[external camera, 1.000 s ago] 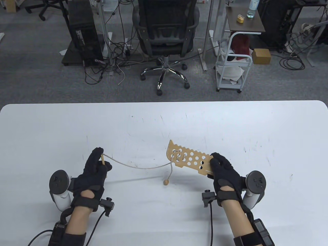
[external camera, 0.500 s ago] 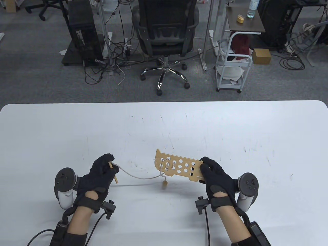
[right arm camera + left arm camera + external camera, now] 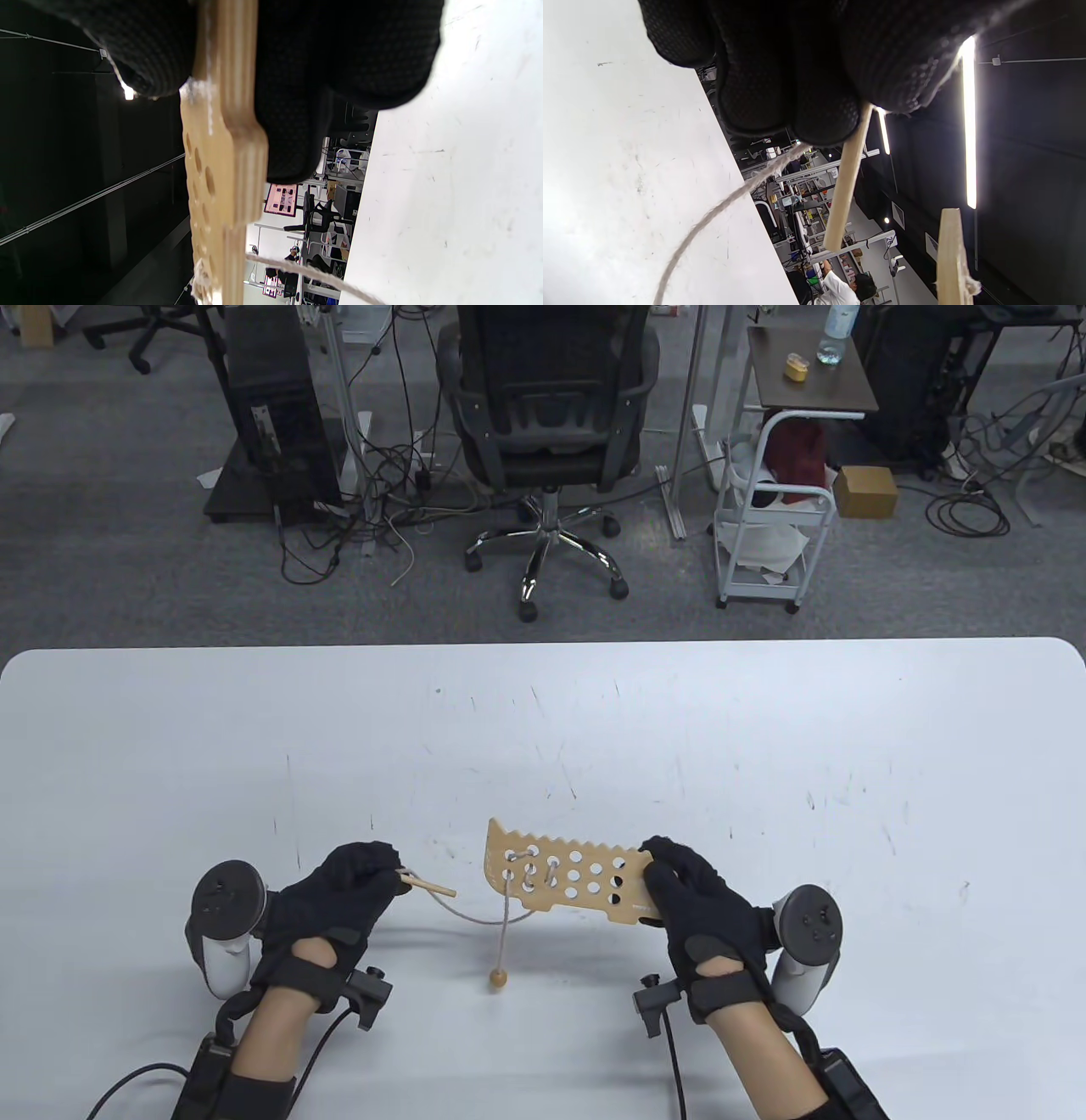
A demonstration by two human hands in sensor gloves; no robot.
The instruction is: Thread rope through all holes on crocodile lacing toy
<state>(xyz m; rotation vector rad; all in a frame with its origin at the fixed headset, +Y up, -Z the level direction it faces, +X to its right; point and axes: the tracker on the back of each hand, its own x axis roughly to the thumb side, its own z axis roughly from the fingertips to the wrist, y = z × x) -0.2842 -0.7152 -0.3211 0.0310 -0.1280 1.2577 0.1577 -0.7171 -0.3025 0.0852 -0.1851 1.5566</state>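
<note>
Fingers (image 3: 814, 106) of the left hand (image 3: 339, 899) in its black sensor glove pinch a thin pale wooden lacing needle (image 3: 430, 887), which sticks out from the fingertips toward the right hand (image 3: 696, 899). From the held end of the needle a beige twisted rope (image 3: 462, 912) sags in a shallow curve just above the white bench (image 3: 543, 712) and rises to the flat tan wooden crocodile lacing toy (image 3: 564, 875) that hangs in the air between the two hands. The right hand grips that toy by its near end, fingers curled round the wood on both faces, as the right wrist view shows edge-on (image 3: 222, 169). The board's far end, nearest the left hand, carries the laced holes, where the rope crosses between a few of them; the other holes along its length toward the right hand are open. Below that laced end a short tail of rope drops to a small round wooden bead (image 3: 498, 979), close to the bench surface in front of the gap between the hands. A grey tracker (image 3: 222, 916) sits on the back of the left hand.
</note>
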